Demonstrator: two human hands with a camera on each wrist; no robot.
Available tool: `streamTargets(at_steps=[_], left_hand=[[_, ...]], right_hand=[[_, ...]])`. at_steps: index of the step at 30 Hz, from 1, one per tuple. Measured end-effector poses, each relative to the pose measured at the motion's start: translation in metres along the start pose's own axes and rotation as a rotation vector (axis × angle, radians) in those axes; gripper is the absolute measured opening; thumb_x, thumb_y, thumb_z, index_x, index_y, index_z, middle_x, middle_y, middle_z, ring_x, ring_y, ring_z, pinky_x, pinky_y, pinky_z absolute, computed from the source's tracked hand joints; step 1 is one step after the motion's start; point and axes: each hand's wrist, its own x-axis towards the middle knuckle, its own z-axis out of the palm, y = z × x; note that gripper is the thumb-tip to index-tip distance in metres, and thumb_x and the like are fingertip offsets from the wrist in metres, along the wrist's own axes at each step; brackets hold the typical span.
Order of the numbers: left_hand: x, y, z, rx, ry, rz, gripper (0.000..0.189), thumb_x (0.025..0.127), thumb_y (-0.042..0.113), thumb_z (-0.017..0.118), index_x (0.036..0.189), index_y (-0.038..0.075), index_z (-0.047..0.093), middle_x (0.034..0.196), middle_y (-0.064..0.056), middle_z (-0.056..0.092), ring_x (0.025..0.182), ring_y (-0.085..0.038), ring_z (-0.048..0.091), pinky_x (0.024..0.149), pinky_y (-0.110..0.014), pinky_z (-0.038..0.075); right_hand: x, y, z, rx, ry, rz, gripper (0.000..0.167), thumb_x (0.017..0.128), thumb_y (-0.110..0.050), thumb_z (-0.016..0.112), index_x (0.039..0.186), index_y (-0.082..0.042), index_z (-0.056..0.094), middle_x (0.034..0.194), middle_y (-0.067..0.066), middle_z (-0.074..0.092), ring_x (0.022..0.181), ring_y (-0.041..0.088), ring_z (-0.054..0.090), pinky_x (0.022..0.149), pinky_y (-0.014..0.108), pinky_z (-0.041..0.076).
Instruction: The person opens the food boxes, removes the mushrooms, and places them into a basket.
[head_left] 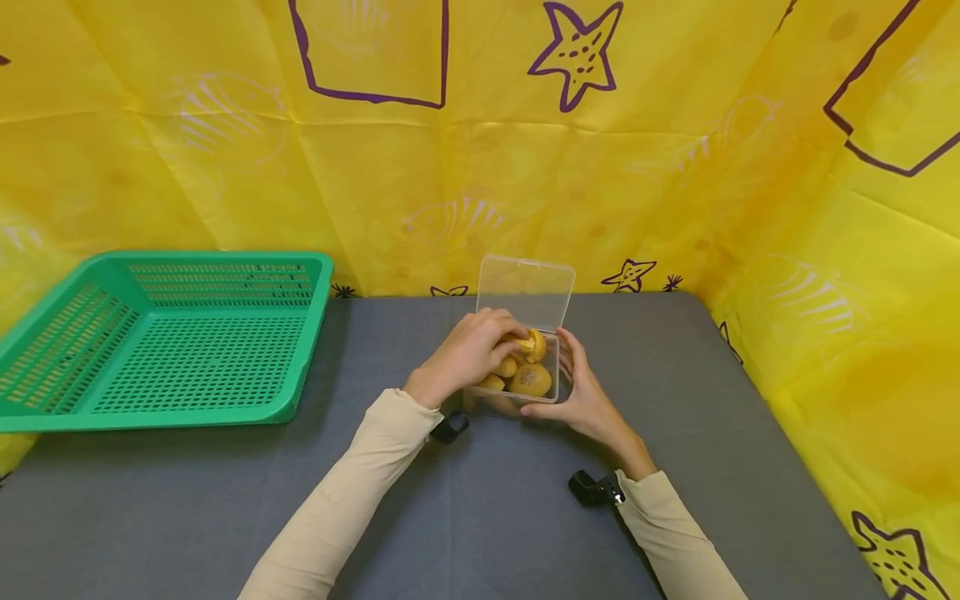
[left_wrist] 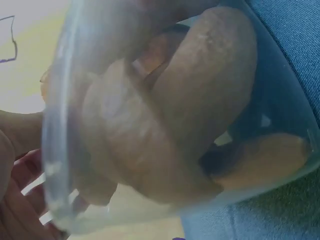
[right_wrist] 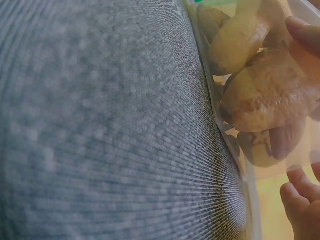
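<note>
A clear plastic box [head_left: 556, 367] with its hinged lid [head_left: 525, 292] raised holds several yellow-brown mushrooms [head_left: 531, 380]. Over the box's mouth, my left hand [head_left: 480, 346] pinches one mushroom [head_left: 537, 345] by its stem, cap facing right. My right hand [head_left: 585, 400] grips the box's right side, thumb at the front and fingers round the back. Through the transparent wall, the left wrist view shows mushrooms [left_wrist: 210, 75] piled together. Large caps [right_wrist: 270, 92] also show through the wall in the right wrist view, beside the right hand's fingers [right_wrist: 300, 195].
A green perforated plastic basket [head_left: 281, 408] stands at the left of the grey-covered table [head_left: 450, 517]. Yellow printed cloth [head_left: 375, 183] hangs behind the table and along its right side, close behind the raised lid.
</note>
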Motion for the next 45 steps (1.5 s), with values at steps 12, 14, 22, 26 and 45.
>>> streamTargets(at_steps=[12,14,22,26,45], left_hand=[[-0.010,0.004,-0.015,-0.076,-0.024,0.041,0.020,0.097,0.017,0.064,0.112,0.008,0.073,0.110,-0.005,0.069,0.105,-0.022,0.062,0.094,-0.037,0.051],[-0.011,0.005,-0.016,-0.068,-0.026,0.050,0.020,0.097,0.017,0.064,0.113,0.008,0.073,0.110,-0.005,0.069,0.104,-0.022,0.062,0.094,-0.037,0.051],[-0.015,0.006,-0.017,-0.060,-0.036,0.065,0.023,0.094,0.015,0.068,0.116,0.009,0.072,0.111,-0.005,0.068,0.105,-0.022,0.062,0.093,-0.038,0.051],[-0.017,0.004,-0.017,-0.070,-0.046,0.076,0.029,0.090,0.006,0.071,0.119,0.007,0.070,0.115,-0.007,0.069,0.109,-0.023,0.062,0.097,-0.039,0.051],[-0.038,0.003,-0.032,-0.189,0.086,0.051,0.030,0.088,0.005,0.073,0.118,0.009,0.071,0.117,-0.007,0.072,0.110,-0.022,0.067,0.092,-0.037,0.055]], right_hand=[[0.000,-0.001,0.000,0.048,0.003,0.036,0.117,0.070,-0.010,0.090,0.154,-0.004,0.009,0.160,0.021,0.023,0.150,0.039,0.023,0.123,0.055,0.018],[0.000,-0.001,0.000,0.038,-0.001,0.038,0.117,0.070,-0.011,0.090,0.154,-0.004,0.009,0.161,0.021,0.023,0.150,0.039,0.023,0.123,0.054,0.018],[0.000,-0.001,-0.001,0.019,-0.006,0.038,0.117,0.071,-0.011,0.090,0.155,-0.006,0.009,0.161,0.019,0.023,0.150,0.038,0.024,0.122,0.054,0.019],[0.000,-0.001,0.000,0.022,-0.006,0.042,0.118,0.070,-0.012,0.090,0.155,-0.006,0.009,0.161,0.020,0.024,0.150,0.038,0.024,0.122,0.054,0.019],[0.000,0.001,-0.001,-0.009,-0.022,0.039,0.117,0.072,-0.015,0.089,0.157,-0.009,0.009,0.162,0.017,0.023,0.151,0.037,0.022,0.122,0.055,0.019]])
